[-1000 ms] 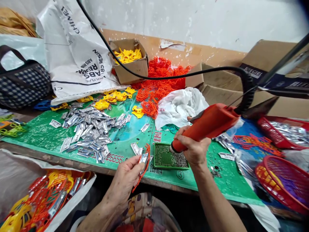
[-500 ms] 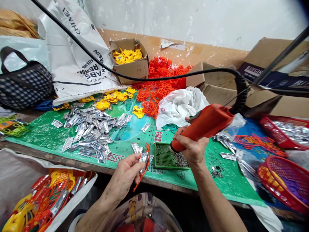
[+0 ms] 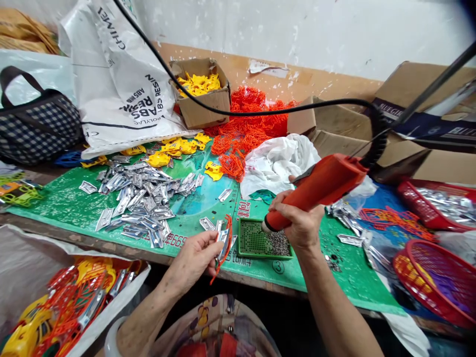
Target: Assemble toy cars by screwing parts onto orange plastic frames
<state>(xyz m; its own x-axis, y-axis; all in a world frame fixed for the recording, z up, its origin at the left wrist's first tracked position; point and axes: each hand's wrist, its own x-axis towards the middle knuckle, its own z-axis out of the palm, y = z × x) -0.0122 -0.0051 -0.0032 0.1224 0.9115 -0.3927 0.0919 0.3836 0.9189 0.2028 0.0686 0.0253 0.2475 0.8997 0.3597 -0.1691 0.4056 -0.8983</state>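
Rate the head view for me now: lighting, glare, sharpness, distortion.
Head view, lighting: bright and fairly even over the green sheet, deep shadow below its near edge. Head view, glare: glints on the heap of metal pieces. Head view, sharpness: the left hand and right hand look fairly clear. Head view, distortion: the lower red basket seems stretched near the edge.

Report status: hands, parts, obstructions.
Left hand: pinching silver piece, orange piece. Right hand: gripping red tool, tip at green tray. Black cable behind, not between hands.
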